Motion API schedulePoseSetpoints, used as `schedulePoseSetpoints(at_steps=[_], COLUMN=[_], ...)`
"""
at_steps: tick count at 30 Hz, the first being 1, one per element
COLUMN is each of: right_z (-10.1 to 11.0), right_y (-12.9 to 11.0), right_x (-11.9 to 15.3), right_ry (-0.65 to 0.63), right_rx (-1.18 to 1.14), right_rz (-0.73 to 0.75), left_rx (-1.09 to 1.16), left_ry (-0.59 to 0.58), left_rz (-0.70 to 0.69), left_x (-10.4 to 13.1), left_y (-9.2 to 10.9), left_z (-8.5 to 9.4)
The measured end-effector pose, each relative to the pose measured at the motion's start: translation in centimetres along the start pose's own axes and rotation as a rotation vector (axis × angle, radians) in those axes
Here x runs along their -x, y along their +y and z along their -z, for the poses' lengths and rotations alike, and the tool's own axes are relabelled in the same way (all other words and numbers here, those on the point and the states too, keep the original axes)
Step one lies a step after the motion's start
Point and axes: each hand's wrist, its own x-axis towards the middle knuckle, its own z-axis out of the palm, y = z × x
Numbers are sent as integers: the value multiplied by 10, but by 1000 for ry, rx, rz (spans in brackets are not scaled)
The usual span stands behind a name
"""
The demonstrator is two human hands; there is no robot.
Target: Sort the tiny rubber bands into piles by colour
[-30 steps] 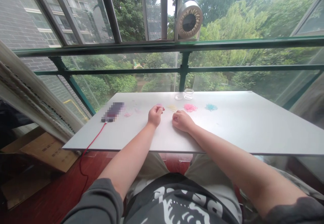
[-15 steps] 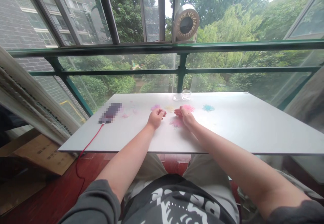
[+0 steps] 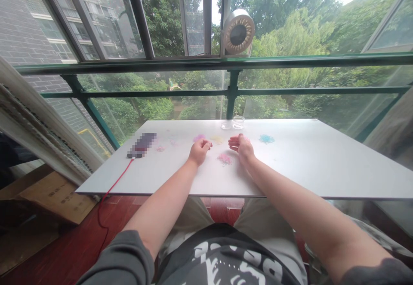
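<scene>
Several small piles of coloured bits lie on the white table (image 3: 290, 173). My left hand (image 3: 200, 151) is closed, thumb against the fingers, in front of the purple pile (image 3: 199, 138); what it holds, if anything, is too small to make out. My right hand (image 3: 241, 147) has its fingers stretched out and nothing visible in it. It partly covers a pink pile behind it. Between and just below the hands sits a pink tangled pile (image 3: 225, 159). A pale yellow pile (image 3: 217, 139) is behind the gap between them, and a teal pile (image 3: 266, 139) lies to the right.
A clear round container (image 3: 238, 122) and a flat clear piece (image 3: 226, 124) stand at the table's back edge. On the left lie a blurred-out dark device (image 3: 142, 145) with a red cable (image 3: 118, 176) and faint pink bits (image 3: 160, 148). A round fan (image 3: 239, 32) is by the railing.
My right hand has moved a little to the right, away from my left hand, uncovering the near pink pile. My left hand stays almost where it was.
</scene>
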Motion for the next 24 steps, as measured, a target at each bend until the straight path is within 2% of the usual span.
schedulePoseSetpoints(at_steps=[5,10,15,20,24], right_z=[11,3,-4,-3,-1], right_y=[-3,-11,-14,-5,4], right_x=[5,10,-5,-19,-14], right_ry=[-130,-327,-455,-480,-369], right_rx=[153,257,253,80,29], right_rz=[67,167,220,194,160], left_rx=[-34,-62,-96,-137,-91], left_ry=[-30,-92,-220,-402,-460], left_rz=[1,20,61,201,230], left_x=[1,5,-1,-25,-36], left_y=[2,9,17,23,19], left_z=[-1,-3,-6,-14,-15])
